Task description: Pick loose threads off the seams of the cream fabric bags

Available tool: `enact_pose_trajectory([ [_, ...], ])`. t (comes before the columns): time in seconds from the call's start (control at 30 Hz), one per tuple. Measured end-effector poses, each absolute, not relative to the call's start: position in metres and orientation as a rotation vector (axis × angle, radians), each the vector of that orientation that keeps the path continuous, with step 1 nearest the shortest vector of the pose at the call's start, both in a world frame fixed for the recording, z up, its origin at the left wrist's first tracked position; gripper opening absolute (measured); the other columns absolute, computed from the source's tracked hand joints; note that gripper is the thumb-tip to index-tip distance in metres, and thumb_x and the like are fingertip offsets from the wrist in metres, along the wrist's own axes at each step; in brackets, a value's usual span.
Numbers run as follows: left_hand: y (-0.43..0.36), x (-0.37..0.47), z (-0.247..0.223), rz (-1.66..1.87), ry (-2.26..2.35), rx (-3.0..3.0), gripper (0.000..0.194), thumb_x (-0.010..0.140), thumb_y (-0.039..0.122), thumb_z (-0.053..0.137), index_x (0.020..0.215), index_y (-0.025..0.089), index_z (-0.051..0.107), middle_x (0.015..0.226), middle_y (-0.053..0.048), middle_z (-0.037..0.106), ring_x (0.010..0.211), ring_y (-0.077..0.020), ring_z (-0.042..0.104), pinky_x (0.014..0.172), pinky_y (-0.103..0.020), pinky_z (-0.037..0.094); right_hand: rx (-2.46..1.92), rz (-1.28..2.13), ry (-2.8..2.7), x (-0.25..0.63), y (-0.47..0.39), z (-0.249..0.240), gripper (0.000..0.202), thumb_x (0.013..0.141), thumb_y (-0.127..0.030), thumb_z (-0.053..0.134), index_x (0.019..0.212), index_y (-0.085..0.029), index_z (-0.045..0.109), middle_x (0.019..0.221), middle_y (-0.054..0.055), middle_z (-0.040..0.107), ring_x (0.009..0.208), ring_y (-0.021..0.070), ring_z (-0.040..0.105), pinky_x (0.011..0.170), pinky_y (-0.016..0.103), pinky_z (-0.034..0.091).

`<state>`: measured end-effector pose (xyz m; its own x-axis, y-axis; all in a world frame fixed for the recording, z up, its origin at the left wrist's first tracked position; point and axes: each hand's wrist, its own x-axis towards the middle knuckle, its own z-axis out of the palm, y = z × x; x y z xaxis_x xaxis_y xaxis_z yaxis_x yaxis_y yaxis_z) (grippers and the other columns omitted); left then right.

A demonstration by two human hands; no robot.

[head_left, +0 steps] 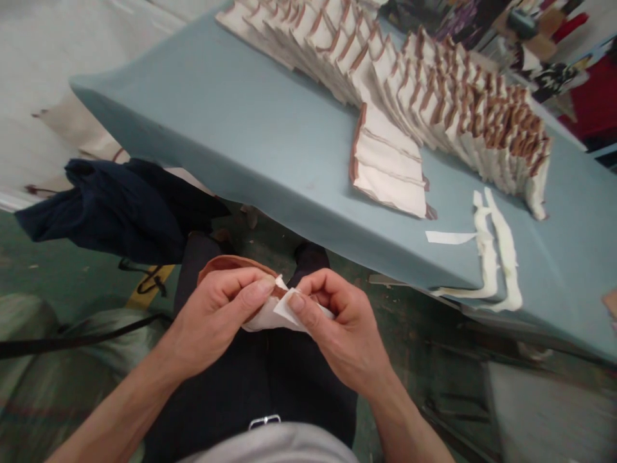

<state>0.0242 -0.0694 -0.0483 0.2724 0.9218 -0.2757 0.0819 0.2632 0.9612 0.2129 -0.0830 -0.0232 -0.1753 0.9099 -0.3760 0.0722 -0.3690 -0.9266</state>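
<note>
Over my lap, my left hand pinches a white and brown fabric piece between thumb and fingers. A brown curved edge of that piece shows behind the left fingers. Close beside it, my right hand is closed on the same piece, its thumb pressing a small white flap. A bit of white material sticks up between the two thumbs. Part of the piece is hidden under my fingers. On the blue table ahead lies a single white piece with brown edges.
Long overlapping rows of white and brown pieces cover the table's far side. White strips lie near its front edge at the right. Dark blue cloth hangs at the left, above wrapped bundles on the floor.
</note>
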Motion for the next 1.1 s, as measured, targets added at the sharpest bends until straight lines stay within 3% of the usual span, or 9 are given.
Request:
enact_pose_trajectory([
  [0.43,-0.07,0.023,-0.042,0.781,1.199,1.207,0.04,0.093,0.044,0.062,0.067,0.017,0.074,0.06,0.001,0.058,0.053,-0.0115,0.046,0.046,-0.021,0.035,-1.475,1.613,-1.275,0.211,-0.082,-0.034,0.03,0.094,-0.049,0.071,0.088,-0.02,0.064,0.066,-0.004,0.057,0.056,0.009,0.043,0.051,0.022,0.029],
  [1.1,-0.072,0.019,-0.059,0.79,1.213,1.119,0.036,0.092,0.042,0.065,0.064,0.02,0.07,0.06,0.002,0.055,0.054,-0.0122,0.043,0.047,-0.022,0.034,-1.483,1.617,-1.529,0.212,-0.061,-0.031,0.022,0.094,-0.039,0.07,0.081,-0.021,0.066,0.065,-0.003,0.062,0.055,0.0095,0.048,0.048,0.019,0.03],
])
